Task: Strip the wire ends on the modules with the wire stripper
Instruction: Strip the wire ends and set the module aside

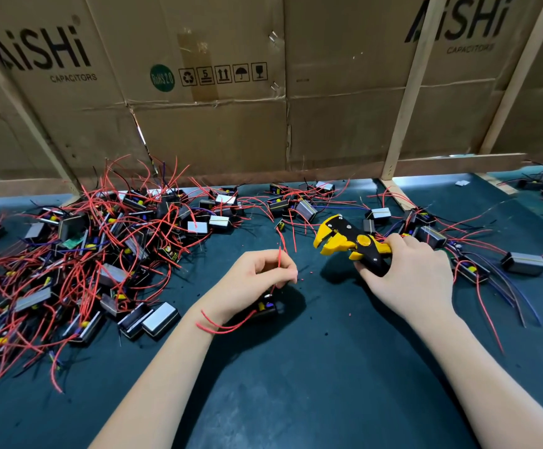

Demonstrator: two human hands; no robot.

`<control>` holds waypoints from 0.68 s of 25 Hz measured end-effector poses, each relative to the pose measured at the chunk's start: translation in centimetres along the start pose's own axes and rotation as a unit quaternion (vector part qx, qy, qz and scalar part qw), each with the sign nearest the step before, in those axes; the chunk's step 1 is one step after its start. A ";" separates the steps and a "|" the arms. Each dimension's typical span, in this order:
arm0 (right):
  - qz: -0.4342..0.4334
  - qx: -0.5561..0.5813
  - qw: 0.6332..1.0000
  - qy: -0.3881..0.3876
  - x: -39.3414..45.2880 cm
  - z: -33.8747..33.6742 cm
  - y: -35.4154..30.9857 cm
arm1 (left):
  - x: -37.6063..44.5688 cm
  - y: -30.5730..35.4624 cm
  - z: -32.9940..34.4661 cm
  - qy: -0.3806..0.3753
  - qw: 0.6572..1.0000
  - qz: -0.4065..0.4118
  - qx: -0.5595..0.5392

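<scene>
- Pinching a red wire (280, 259) between thumb and fingertips, the left hand (257, 280) is holding it roughly upright, free tip pointing up and away from the person.
- The module (265, 307) that this wire seems to run from is sitting under the left palm on the dark green mat (312, 367); more red leads are trailing from it across the left wrist.
- The right hand (409, 277) is gripping the handles of the yellow-and-black wire stripper (351, 243), fingers curled round them. The tool's jaws are standing apart, pointing left toward the held wire.
- Key relation: the wire tip is lying to the left of the stripper head, near but not touching. The wire's long axis is running near-vertical in view, while the tool's long axis is running left-right, so the two are crossing roughly at right angles. The right hand is the one carrying the tool in.
- Judgement: the next move is calling for the tip to go between the jaws, by either hand closing the gap.
- A large tangle of modules (101, 254) with red wires is lying to the left, a smaller scatter (458, 254) to the right behind the right hand.
- Small red specks (310, 272), possibly insulation offcuts, are lying on the mat between the hands.
- Cardboard sheets (215, 108) are standing behind the bench.
</scene>
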State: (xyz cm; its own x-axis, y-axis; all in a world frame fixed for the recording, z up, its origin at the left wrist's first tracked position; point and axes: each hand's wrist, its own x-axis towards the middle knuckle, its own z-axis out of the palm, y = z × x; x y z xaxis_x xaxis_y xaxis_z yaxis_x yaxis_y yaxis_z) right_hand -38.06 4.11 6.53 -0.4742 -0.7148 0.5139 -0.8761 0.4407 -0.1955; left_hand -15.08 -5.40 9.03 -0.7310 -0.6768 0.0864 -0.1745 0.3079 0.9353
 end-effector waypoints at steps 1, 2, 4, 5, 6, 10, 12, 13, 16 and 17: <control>-0.013 -0.007 1.000 0.006 -0.1 0.1 -0.1 | 0.0 0.1 0.1 0.005 1.000 -0.001 -0.018; -0.026 -0.012 1.000 0.009 -0.2 0.1 -0.3 | 0.0 0.2 0.2 0.006 0.999 -0.005 -0.037; -0.050 -0.019 0.999 0.008 -0.4 0.3 -0.7 | -0.1 0.4 0.3 0.004 0.999 -0.011 -0.053; -0.060 -0.021 0.998 0.006 -0.5 0.4 -0.9 | -0.2 0.4 0.2 -0.006 0.999 -0.013 -0.044; -0.067 -0.025 0.997 0.001 -0.6 0.4 -1.1 | -0.4 0.4 0.0 -0.027 0.999 -0.015 -0.032; -0.068 -0.027 0.997 -0.018 -0.6 0.7 -1.2 | -0.8 0.4 -0.8 -0.110 0.993 -0.015 0.051; -0.062 -0.022 0.998 -0.018 -0.6 0.7 -1.0 | -0.6 0.2 -0.4 -0.071 0.987 0.007 0.146; -0.057 -0.022 0.998 -0.019 -0.6 0.7 -0.9 | -0.5 0.0 -0.1 -0.039 0.982 0.015 0.183; -0.048 -0.027 0.998 -0.022 -0.5 0.9 -0.8 | -0.1 -0.5 0.6 0.073 0.973 0.031 0.216; -0.046 -0.026 0.998 -0.023 -0.5 0.9 -0.8 | -0.1 -0.5 0.9 0.105 0.972 0.030 0.208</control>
State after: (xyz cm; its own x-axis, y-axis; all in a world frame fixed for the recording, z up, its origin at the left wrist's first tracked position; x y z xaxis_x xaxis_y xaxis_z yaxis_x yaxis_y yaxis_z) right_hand -37.23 3.62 5.71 -0.3962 -0.7777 0.4881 -0.9113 0.3981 -0.1053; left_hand -15.51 -4.95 8.22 -0.6053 -0.7569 0.2463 -0.4191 0.5662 0.7098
